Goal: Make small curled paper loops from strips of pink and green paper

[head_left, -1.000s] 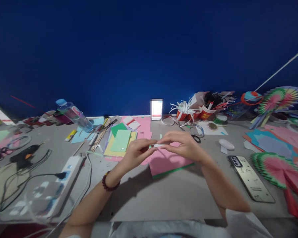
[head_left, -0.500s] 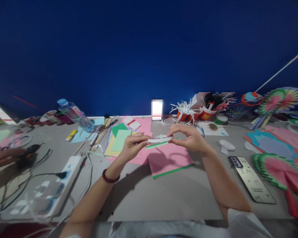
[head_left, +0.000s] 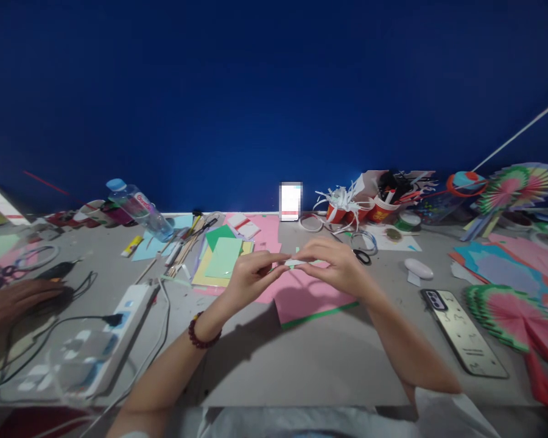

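Both my hands meet above the grey table and pinch a small white paper strip (head_left: pixel 296 262) between their fingertips. My left hand (head_left: pixel 252 278), with a dark bead bracelet on its wrist, grips the strip's left end. My right hand (head_left: pixel 337 266) closes on its right end, with a little green showing beside the strip. Below the hands lies a pink sheet with a green edge (head_left: pixel 311 300).
Another person's hand (head_left: pixel 13 302) rests on a black glue gun at the left, beside a power strip (head_left: pixel 101 344) with cables. A phone (head_left: pixel 460 331) and folded paper fans (head_left: pixel 506 310) lie to the right. Coloured sheets (head_left: pixel 223 258), a bottle (head_left: pixel 139 210), scissors and red cups line the back.
My hands drew closer and lower after holding the strip stretched out higher half a second ago. The other person's hand has moved further onto the glue gun.
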`<state>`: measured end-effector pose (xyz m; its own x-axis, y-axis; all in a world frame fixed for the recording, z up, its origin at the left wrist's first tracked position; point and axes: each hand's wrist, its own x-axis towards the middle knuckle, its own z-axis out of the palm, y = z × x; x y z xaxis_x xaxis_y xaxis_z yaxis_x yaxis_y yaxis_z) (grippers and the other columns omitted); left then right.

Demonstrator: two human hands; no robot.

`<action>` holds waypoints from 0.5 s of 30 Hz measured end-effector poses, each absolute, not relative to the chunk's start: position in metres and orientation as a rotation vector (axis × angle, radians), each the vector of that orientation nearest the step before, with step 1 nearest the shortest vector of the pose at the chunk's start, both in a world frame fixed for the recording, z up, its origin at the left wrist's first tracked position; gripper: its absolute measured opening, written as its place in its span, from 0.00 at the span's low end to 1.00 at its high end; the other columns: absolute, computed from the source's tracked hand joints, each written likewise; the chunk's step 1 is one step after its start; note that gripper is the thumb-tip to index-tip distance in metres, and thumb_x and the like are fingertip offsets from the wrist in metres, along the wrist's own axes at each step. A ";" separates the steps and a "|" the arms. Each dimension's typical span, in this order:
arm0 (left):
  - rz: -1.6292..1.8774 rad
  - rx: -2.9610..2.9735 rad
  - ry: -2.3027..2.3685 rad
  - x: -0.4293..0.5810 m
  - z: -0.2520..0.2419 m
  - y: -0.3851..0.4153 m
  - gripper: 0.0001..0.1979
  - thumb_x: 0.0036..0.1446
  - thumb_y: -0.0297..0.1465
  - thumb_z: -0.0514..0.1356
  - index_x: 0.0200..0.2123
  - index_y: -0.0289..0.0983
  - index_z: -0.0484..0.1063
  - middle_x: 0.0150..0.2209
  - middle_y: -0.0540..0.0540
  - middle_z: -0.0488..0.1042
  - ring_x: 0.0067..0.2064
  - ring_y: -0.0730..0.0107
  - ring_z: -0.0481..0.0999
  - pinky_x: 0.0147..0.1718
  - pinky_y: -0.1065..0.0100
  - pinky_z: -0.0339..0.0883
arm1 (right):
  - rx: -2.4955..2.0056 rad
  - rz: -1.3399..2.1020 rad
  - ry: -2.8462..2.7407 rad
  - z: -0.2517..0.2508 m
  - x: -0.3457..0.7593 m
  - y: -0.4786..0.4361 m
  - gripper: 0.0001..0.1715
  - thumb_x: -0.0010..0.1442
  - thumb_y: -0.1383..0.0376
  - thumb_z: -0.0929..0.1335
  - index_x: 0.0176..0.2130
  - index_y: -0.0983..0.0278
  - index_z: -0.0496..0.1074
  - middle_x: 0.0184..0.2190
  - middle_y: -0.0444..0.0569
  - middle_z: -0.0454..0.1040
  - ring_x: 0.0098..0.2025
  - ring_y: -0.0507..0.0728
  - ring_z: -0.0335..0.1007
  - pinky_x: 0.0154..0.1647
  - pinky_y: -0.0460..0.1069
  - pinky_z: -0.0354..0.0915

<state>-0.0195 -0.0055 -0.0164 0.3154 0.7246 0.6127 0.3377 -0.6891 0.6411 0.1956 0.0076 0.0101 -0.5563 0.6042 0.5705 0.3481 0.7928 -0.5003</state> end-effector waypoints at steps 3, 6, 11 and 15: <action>1.292 2.070 0.994 -0.017 -0.015 -0.006 0.09 0.57 0.35 0.63 0.36 0.36 0.79 0.21 0.50 0.70 0.22 0.78 0.59 0.21 0.73 0.54 | -0.716 0.305 -2.193 0.010 0.193 0.009 0.09 0.63 0.62 0.67 0.43 0.59 0.76 0.36 0.48 0.76 0.40 0.57 0.70 0.43 0.53 0.66; 1.260 1.817 1.034 -0.015 -0.017 -0.004 0.11 0.53 0.39 0.66 0.31 0.35 0.78 0.18 0.52 0.67 0.20 0.79 0.58 0.19 0.73 0.52 | -0.773 0.155 -2.078 0.006 0.189 0.011 0.12 0.61 0.60 0.70 0.45 0.58 0.74 0.41 0.50 0.75 0.45 0.60 0.69 0.48 0.57 0.65; 1.211 1.414 1.009 -0.010 -0.026 -0.001 0.15 0.48 0.41 0.68 0.29 0.35 0.74 0.17 0.56 0.59 0.19 0.81 0.58 0.18 0.75 0.54 | -0.762 0.072 -1.974 -0.002 0.177 0.010 0.08 0.61 0.64 0.69 0.42 0.58 0.74 0.40 0.50 0.74 0.45 0.59 0.70 0.49 0.57 0.65; 1.199 1.348 1.026 -0.009 -0.029 0.001 0.16 0.47 0.41 0.69 0.28 0.35 0.72 0.18 0.56 0.59 0.19 0.81 0.58 0.17 0.76 0.54 | -0.742 0.185 -1.979 -0.007 0.168 0.008 0.11 0.63 0.65 0.66 0.46 0.58 0.74 0.41 0.51 0.75 0.46 0.59 0.71 0.48 0.56 0.68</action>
